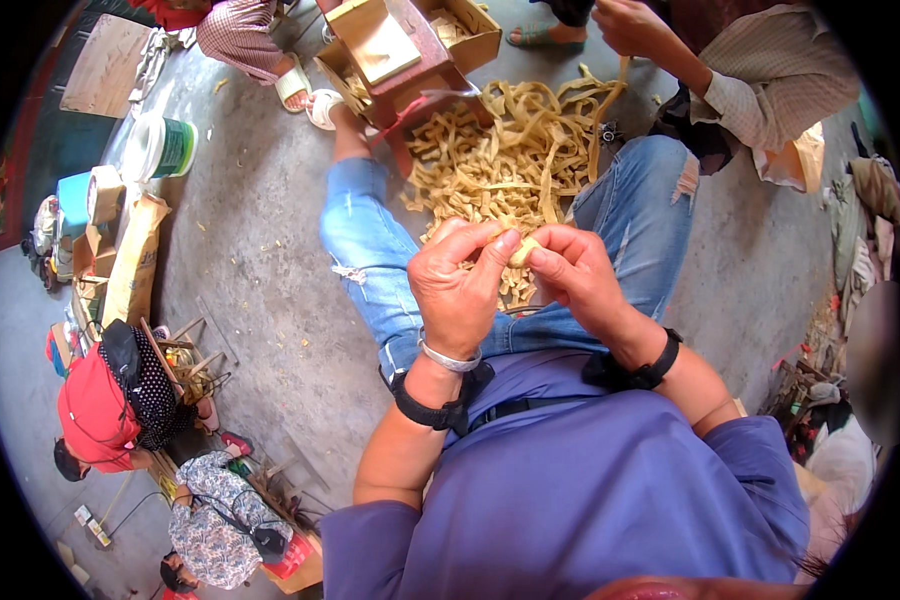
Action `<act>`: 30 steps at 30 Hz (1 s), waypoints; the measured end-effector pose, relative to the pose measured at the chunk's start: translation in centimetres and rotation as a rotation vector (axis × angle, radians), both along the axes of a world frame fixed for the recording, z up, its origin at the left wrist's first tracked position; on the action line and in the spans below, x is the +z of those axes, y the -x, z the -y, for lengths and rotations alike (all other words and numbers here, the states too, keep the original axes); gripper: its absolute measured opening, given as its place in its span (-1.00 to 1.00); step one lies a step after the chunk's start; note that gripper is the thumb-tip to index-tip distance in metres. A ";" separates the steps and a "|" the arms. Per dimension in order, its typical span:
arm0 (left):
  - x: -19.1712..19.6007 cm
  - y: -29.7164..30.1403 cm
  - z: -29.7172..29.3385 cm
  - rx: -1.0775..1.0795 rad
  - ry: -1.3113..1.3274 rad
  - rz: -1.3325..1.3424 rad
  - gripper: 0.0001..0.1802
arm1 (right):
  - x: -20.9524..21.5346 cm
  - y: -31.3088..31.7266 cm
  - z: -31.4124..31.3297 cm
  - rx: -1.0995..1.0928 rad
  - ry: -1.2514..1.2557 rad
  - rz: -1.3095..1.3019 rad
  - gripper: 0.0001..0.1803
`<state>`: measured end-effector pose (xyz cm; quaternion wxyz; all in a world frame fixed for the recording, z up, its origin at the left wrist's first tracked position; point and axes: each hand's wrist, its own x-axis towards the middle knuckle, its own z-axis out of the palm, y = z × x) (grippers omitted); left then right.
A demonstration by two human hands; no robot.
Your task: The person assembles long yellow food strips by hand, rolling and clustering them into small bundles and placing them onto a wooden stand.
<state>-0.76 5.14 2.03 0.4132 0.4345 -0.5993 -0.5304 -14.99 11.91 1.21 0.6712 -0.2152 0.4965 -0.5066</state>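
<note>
Gripping one yellow piece point(521, 252): left hand point(457, 285) and right hand point(582, 278). Short pieces point(458, 172) appear finished; long strips point(532, 112), unworked.

Centre: 2 wearer's hands point(458, 288), 2 black wrist straps point(425, 406), 1 silver bracelet point(449, 358). Upper left: 1 white-and-green bucket point(162, 148).

I see a violet-blue short-sleeved T-shirt point(610, 490) at lower centre, faded blue jeans point(630, 220) torn on both legs, black straps point(653, 370) around both forearms, a silver bangle point(448, 360) at the left wrist, and a white sandal point(322, 108) toward upper centre.
</note>
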 end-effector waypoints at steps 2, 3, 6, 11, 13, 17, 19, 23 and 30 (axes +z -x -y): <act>0.1 -0.2 0.0 0.014 -0.097 0.045 -0.90 | 0.2 -0.3 0.1 -0.022 0.033 -0.090 -0.80; 0.0 -0.1 0.0 0.022 -0.239 -0.055 -0.90 | 0.2 -0.4 0.1 -0.033 0.049 -0.135 -0.80; -0.5 0.1 0.0 0.046 -0.546 -0.262 -0.89 | -0.3 -0.7 -0.1 -0.020 0.146 -0.415 -0.79; -0.4 0.2 0.1 0.034 -0.408 -0.135 -0.89 | -0.7 -0.1 -0.1 -0.004 0.094 -0.257 -0.80; -0.2 0.1 0.4 0.029 -0.498 -0.136 -0.88 | -0.7 0.0 -0.3 0.026 0.083 -0.238 -0.79; -1.0 -0.5 1.8 -0.005 -0.791 -0.305 -0.84 | -1.6 -0.7 -0.9 0.094 0.125 -0.350 -0.72; -1.6 -0.2 2.0 -0.057 -0.763 -0.302 -0.77 | -1.6 -0.6 -0.9 0.096 0.086 -0.220 -0.68; -1.9 -0.7 2.2 -0.302 -0.850 -0.481 -0.69 | -1.2 -0.1 -0.6 0.109 -0.034 0.201 -0.64; -2.4 0.1 1.3 -0.112 -0.668 -0.583 -0.90 | -0.5 -1.1 0.1 -0.152 0.070 -0.130 -0.81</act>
